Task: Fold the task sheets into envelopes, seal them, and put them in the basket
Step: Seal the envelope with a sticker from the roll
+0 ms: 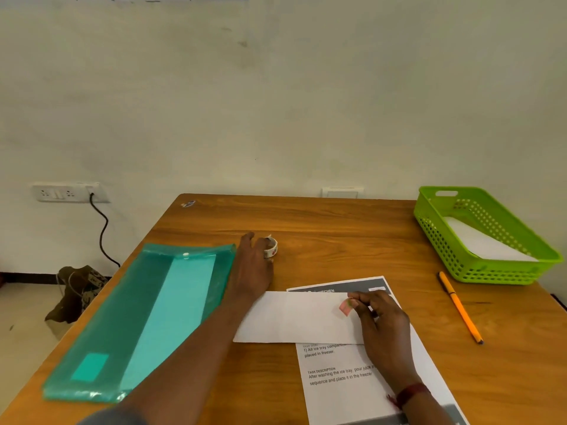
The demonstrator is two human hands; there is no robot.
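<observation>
A folded white envelope lies across a printed task sheet on the wooden table. My right hand rests on the envelope's right end and pinches a small pink piece of tape against it. Reaching forward, my left hand has its fingers at a small roll of patterned tape standing on the table. The green perforated basket stands at the back right with a white folded paper inside.
A teal plastic document folder lies on the table's left side. An orange pencil lies between the sheet and the basket. Behind the table is a wall with a socket strip and a black cable. A bag sits on the floor at left.
</observation>
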